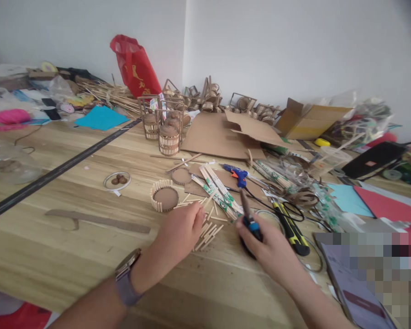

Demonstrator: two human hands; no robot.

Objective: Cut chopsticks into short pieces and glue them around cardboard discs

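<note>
My left hand (180, 228) is closed, pinching a thin pale wooden stick (210, 199) that points up and right. My right hand (265, 242) is wrapped round blue-and-black handled pliers (251, 223), their blurred jaws pointing away from me. Short cut stick pieces (208, 235) lie on the table between my hands. Just beyond my left hand stands a round cardboard base (166, 199) with short sticks upright along part of its rim. Paper-wrapped chopsticks (219, 187) with green print lie ahead, next to a cardboard disc (181, 176).
A blue glue gun (238, 173) and a yellow-black utility knife (292, 230) lie ahead and right. A tablet-like device (352, 283) is at lower right. Beyond are small stick-sided buckets (169, 138), cardboard sheets (215, 132) and a red bag (137, 68). A cardboard strip (99, 219) lies left.
</note>
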